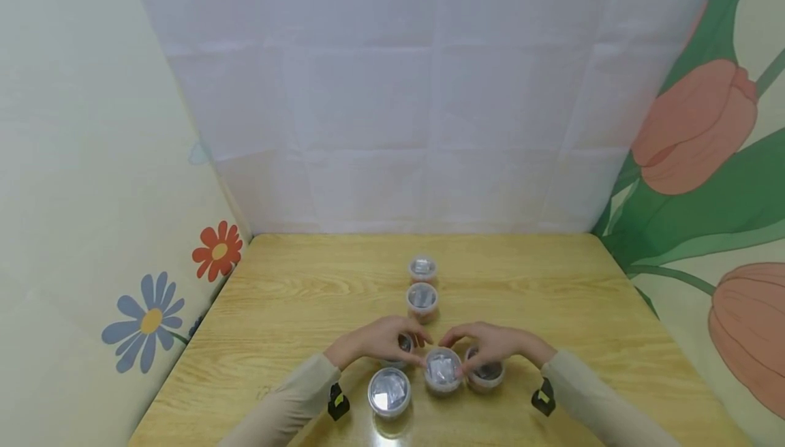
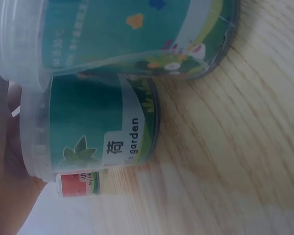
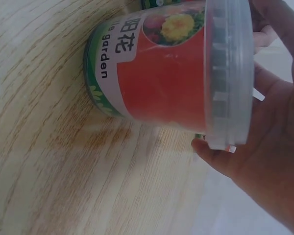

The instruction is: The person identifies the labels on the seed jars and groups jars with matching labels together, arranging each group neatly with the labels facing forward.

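Note:
In the head view my right hand (image 1: 487, 343) reaches over a lidded plastic tub (image 1: 484, 384). Its thumb and forefinger curve round the lid rim of the middle tub (image 1: 443, 372). My left hand (image 1: 386, 338) arches over another tub (image 1: 403, 346), which it partly covers, and its thumb tip is at the middle tub's left edge. Two teal-labelled tubs (image 2: 108, 117) stand close together in the left wrist view, with the hand behind them. A red-labelled tub (image 3: 161, 73) with a flower picture fills the right wrist view, hiding part of the hand.
Nearest me stands one more tub (image 1: 389, 392), just left of the middle one. Two others, a nearer tub (image 1: 422, 300) and a farther tub (image 1: 423, 268), line up beyond my hands. The wooden table (image 1: 294, 283) meets a white cloth (image 1: 368, 127) at the back.

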### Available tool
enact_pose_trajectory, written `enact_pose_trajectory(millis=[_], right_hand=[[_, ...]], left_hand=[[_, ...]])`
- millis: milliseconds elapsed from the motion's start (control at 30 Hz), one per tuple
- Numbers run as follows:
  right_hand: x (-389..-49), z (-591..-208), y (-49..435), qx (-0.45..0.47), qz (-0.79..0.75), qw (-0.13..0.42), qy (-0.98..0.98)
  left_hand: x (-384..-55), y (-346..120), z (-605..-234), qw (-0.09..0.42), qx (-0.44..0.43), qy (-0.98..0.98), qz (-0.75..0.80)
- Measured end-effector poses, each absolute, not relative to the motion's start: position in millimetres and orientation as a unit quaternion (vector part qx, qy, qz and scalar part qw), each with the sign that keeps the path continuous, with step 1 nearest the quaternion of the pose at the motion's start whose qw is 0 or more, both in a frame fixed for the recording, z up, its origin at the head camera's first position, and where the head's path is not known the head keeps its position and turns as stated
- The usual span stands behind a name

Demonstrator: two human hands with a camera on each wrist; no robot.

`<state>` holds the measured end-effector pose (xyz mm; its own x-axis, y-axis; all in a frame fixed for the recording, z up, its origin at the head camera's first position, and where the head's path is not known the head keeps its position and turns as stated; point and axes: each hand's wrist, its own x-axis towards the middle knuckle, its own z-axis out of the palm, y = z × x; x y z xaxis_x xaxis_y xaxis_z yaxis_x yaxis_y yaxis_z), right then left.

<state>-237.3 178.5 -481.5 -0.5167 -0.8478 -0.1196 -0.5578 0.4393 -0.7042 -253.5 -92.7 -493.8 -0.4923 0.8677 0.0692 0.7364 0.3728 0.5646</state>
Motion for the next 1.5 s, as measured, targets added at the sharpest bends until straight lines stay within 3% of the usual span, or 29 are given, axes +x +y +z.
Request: enact_pose_trajectory(millis=[567,1067,1500], right_hand=[[-231.7,-484.9,178.3,-0.459,-0.259,0.208,0.824],[-229.2,-485.7,175.8,-0.428,-0.287,0.215,0.830],[-233.3,-478.8,175.9,-0.425,-0.314,0.201,0.825]], left_hand=[[-252.1,-88.3,-498.2,0.097,0.521,0.819,0.223],[-252.2,-89.0,-498.5,0.078,0.534,0.812,0.223],[-252.4,-94.3,-498.6,0.102,0.487,0.827,0.262]])
